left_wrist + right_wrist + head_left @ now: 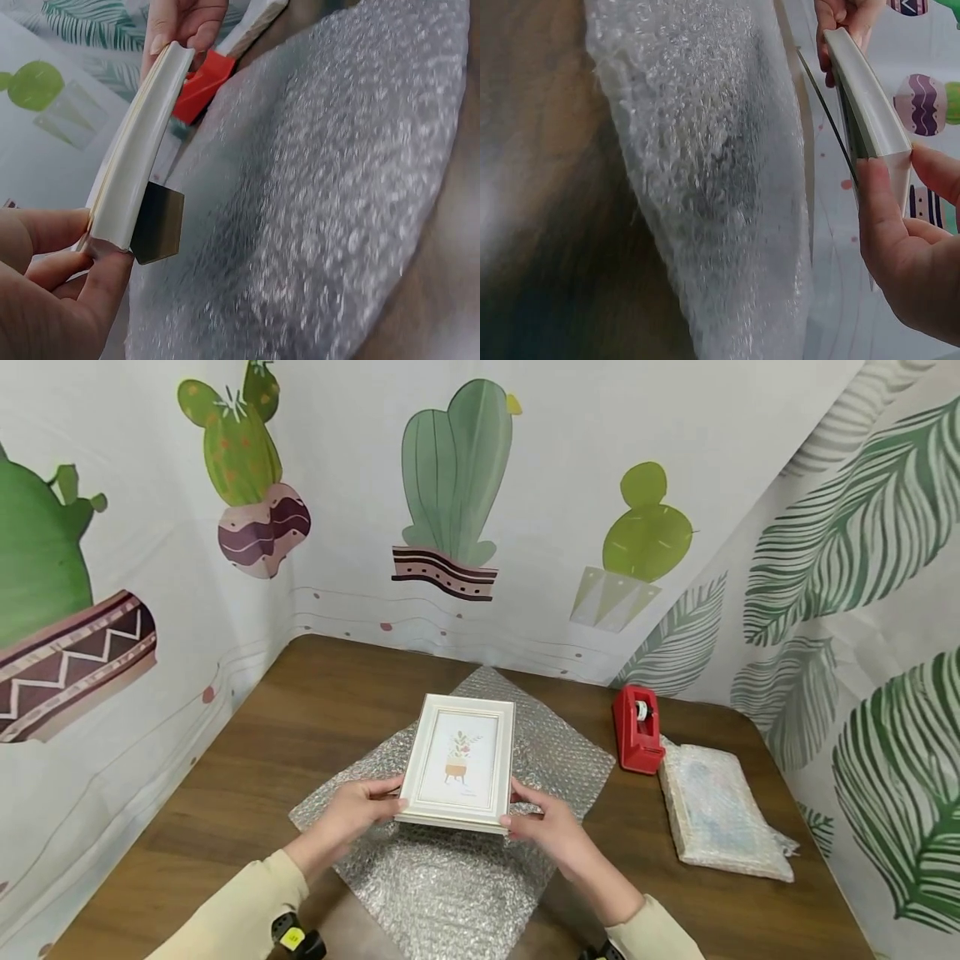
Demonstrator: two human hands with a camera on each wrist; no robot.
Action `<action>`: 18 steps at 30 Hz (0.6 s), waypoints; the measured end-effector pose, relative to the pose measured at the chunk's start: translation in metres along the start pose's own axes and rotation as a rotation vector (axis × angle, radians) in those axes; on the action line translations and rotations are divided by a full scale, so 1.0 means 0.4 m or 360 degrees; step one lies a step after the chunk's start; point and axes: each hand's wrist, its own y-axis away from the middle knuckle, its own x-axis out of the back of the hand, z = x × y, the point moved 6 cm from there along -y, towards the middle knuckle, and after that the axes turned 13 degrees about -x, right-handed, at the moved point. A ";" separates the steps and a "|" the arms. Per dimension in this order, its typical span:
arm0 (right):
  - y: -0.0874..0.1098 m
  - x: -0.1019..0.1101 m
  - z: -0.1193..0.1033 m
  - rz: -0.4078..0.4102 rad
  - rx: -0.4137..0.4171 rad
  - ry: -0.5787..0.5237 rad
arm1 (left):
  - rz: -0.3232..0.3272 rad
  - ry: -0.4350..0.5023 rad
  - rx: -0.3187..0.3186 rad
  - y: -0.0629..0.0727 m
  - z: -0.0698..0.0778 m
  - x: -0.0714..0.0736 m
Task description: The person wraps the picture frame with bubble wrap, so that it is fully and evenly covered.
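A white picture frame [459,762] with a potted-plant print is held up above a sheet of bubble wrap [465,885]. My left hand [351,814] pinches its lower left edge, thumb on the front and fingers behind. At the lower right edge my right hand [551,828] grips it the same way. In the left wrist view a dark stand flap [159,223] juts out from the frame's back. The right wrist view shows the frame's side [866,94] and the gap between it and the bubble wrap. The sheet lies diagonally on the table.
A red tape dispenser [639,731] stands right of the bubble wrap. Beside it, near the table's right edge, lies a flat bundle wrapped in bubble wrap [720,810]. The brown wooden table [300,710] meets cactus- and leaf-printed cloth [555,527] behind and at the sides.
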 end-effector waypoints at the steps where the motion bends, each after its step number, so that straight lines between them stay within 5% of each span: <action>1: 0.006 0.007 0.003 0.0015 -0.0013 0.0000 | -0.0001 0.0004 -0.0002 0.001 0.002 -0.008; 18: 0.021 0.032 0.053 0.0110 -0.0076 0.0047 | -0.0015 0.0090 -0.0056 0.005 0.002 -0.067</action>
